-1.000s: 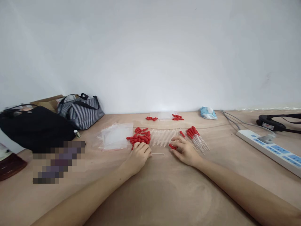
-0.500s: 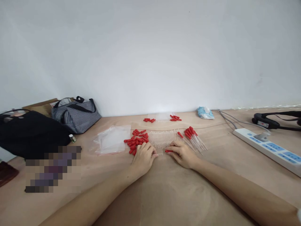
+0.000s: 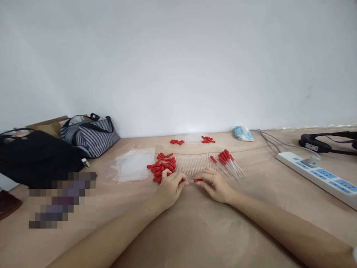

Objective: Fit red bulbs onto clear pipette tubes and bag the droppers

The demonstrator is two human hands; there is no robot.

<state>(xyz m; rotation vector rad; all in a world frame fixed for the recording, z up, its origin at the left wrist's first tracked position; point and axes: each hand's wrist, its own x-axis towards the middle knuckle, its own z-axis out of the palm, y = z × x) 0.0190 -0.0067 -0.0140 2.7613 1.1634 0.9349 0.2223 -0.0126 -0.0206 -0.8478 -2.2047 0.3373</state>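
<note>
My left hand (image 3: 171,188) pinches a thin clear dropper tube (image 3: 190,181) that points to the right. Between the fingers of my right hand (image 3: 213,184) is a red rubber dropper bulb (image 3: 198,180), its open end meeting the tube's end. Beyond my left fingers lies a heap of red bulbs (image 3: 160,168). A row of clear tubes (image 3: 191,163) lies just past both hands. To the right of it are several tubes with bulbs fitted (image 3: 226,158), and one more red bulb (image 3: 213,159) lies close by them.
Clear plastic bags (image 3: 134,165) lie left of the bulbs. Farther back are more red bulbs (image 3: 177,142) and tubes. A striped bag (image 3: 90,136) and black bag (image 3: 41,158) stand left. Right are a tissue pack (image 3: 243,133), a power strip (image 3: 320,176) and a black headset (image 3: 315,143).
My right hand has moved slightly left, bringing the red bulb against the end of the tube. A gap lay between them before. My left hand stays almost in place.
</note>
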